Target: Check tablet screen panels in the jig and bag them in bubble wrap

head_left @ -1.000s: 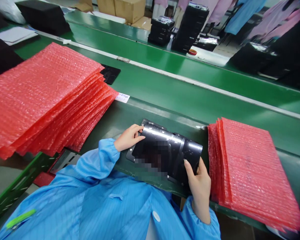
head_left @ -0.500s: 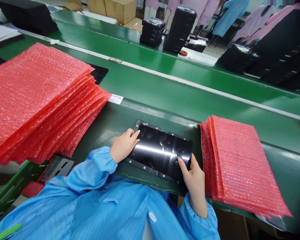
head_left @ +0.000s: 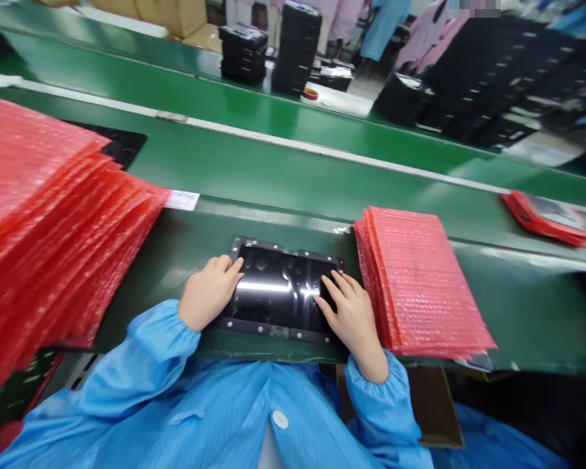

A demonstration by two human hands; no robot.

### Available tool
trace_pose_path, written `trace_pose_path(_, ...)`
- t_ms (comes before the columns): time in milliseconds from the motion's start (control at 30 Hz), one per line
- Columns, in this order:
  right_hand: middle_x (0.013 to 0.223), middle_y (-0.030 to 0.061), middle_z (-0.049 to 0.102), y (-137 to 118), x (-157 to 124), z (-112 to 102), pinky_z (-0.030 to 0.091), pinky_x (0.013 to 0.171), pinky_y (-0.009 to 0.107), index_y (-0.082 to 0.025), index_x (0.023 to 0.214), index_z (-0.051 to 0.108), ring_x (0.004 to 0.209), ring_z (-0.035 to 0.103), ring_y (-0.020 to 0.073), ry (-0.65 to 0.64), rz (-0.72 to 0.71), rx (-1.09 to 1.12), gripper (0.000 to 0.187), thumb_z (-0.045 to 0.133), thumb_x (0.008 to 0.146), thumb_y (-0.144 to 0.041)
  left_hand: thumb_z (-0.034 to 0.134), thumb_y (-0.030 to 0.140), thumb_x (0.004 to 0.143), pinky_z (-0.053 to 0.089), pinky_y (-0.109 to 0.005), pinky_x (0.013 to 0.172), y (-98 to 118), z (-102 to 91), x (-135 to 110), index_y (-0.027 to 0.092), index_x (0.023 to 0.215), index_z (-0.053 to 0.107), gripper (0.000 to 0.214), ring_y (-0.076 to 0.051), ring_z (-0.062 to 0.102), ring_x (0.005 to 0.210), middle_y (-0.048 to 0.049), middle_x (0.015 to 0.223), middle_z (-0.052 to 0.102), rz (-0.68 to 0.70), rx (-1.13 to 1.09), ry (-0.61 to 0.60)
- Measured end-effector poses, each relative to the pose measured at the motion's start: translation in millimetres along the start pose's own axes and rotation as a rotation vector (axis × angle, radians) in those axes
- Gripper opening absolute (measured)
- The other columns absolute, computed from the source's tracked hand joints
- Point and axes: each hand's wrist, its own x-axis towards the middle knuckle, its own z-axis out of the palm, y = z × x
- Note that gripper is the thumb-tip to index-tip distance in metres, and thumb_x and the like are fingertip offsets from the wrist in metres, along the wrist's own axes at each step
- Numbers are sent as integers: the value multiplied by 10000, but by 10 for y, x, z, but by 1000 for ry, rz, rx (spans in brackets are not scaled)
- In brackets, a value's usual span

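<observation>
A glossy black display panel (head_left: 273, 293) under wrinkled clear film lies on a dark frame or tray (head_left: 254, 327) with several small round pale spots along its edges. My left hand (head_left: 209, 291) rests on the panel's left end, its fingers stretched over the edge. Across the right end lies my right hand (head_left: 351, 312), fingers spread on the surface. Just right of that hand stands a stack of red bubble-wrap bags (head_left: 424, 280). A larger fanned pile of red bubble-wrap bags (head_left: 58, 221) is at the left.
The green workbench (head_left: 283, 221) has a raised pale strip (head_left: 273, 137) behind it. A white label (head_left: 182, 200) sits beside the left pile. Red-wrapped items (head_left: 551, 218) lie at the far right. Black trays (head_left: 297, 49) are stacked across the line, with people in pink and blue coats beyond.
The panel's right end has gone down flat onto the frame. My right hand has changed from gripping that end to lying spread on top. The view has swung right.
</observation>
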Motion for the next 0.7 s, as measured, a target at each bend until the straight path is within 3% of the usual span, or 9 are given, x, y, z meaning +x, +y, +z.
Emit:
trace_pose_path(100, 1364, 118, 584, 15, 32, -36, 356, 1041, 529, -175, 1281, 593, 1231, 496, 313, -29, 32, 54, 448, 560, 912, -428, 306, 299, 991, 471, -382, 700, -66, 27, 13, 133, 1284, 598, 446, -302, 578, 999, -146, 1121, 645, 80, 41, 21)
trace_pose_path(200, 1417, 138, 532, 19, 14, -88, 262, 1087, 610, -167, 1366, 502, 1284, 463, 325, -101, 69, 96, 582, 597, 874, -462, 298, 311, 991, 405, -517, 947, -167, 131, -1, 107, 1328, 561, 474, -363, 463, 1252, -166, 1401, 529, 186, 26, 48)
trace_pose_path(300, 1501, 162, 418, 14, -37, -118, 239, 1075, 669, -168, 1436, 405, 1367, 377, 352, -207, 55, 124, 773, 621, 814, -573, 385, 569, 920, 259, -629, 1062, -253, 262, -55, 62, 1446, 396, 731, -399, 279, 1403, -181, 1546, 335, 263, -47, 28)
trace_pose_path(400, 1527, 166, 370, 6, -74, -120, 232, 1067, 693, -179, 1455, 370, 1398, 338, 351, -250, 68, 115, 814, 615, 808, -606, 402, 754, 803, 246, -661, 1055, -291, 343, -106, 54, 1506, 249, 1003, -404, 227, 1430, -187, 1581, 228, 244, -95, -15)
trace_pose_path(567, 1502, 170, 414, -19, -12, -194, 289, 1061, 644, -165, 1428, 399, 1373, 380, 348, -229, 99, 115, 823, 655, 783, -607, 333, 727, 838, 215, -689, 1058, -254, 329, -122, 79, 1510, 259, 936, -398, 178, 1450, -155, 1591, 204, 214, -107, -28)
trace_pose_path(700, 1277, 154, 633, -136, 203, -268, 434, 950, 503, -146, 1326, 499, 1163, 572, 312, -153, 167, 91, 652, 669, 820, -520, 320, 641, 864, 166, -707, 1070, -163, 293, -110, 80, 1494, 315, 843, -406, 203, 1445, -196, 1561, 277, 176, -223, 6)
